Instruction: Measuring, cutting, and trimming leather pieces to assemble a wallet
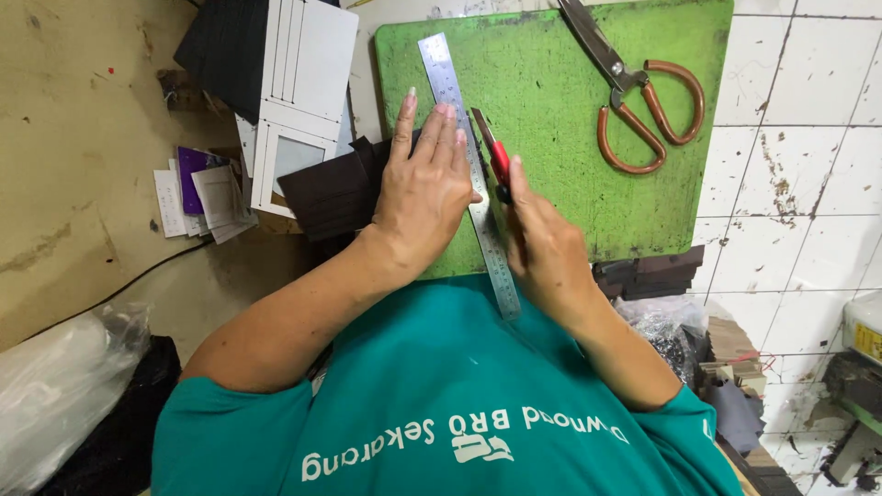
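Head view, looking down past my teal shirt. My left hand presses flat, fingers together, on one steel ruler, hiding most of the dark material beneath. My right hand has its fingers curled tight around one red utility knife, blade at the ruler's edge; its handle is hidden. Both lie on one worn green cutting mat. Farther off lies one pair of copper-handled scissors, tips cut off. Stained white tiles lie to the right.
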